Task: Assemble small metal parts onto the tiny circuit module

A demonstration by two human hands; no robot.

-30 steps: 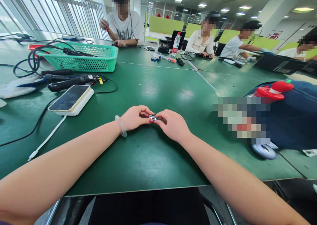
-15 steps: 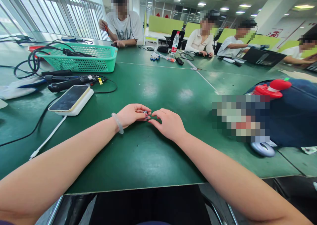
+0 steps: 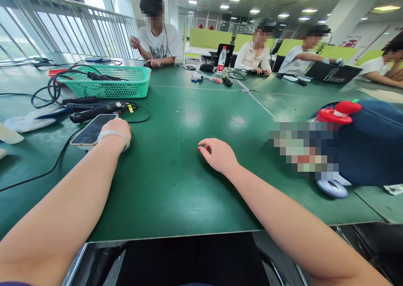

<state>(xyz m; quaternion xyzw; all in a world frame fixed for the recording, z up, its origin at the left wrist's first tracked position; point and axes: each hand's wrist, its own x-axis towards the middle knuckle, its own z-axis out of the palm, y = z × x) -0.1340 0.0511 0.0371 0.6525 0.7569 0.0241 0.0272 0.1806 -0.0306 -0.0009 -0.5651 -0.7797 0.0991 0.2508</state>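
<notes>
My left hand (image 3: 118,128) reaches out at the left, over the right side of a smartphone (image 3: 90,131) lying on a white block-like thing. The back of the hand and a pale bangle (image 3: 113,134) face me; its fingers are hidden, so whether it grips the phone or the block cannot be seen. My right hand (image 3: 220,156) rests on the green table (image 3: 176,193) right of the middle. Its fingers are loosely curved, with a gap between thumb and forefinger, and nothing shows in them.
Black handheld devices with cables (image 3: 100,111) lie behind the phone, near a green basket (image 3: 116,86) and a white-and-blue glove (image 3: 31,120). At the right are a dark blue bag (image 3: 371,143) and a light-blue oval thing (image 3: 331,188). Several people sit across the table, near a bottle (image 3: 221,61).
My left hand has left the middle, where it was close to my right hand, and moved left to the phone. My right hand has stayed nearly in place.
</notes>
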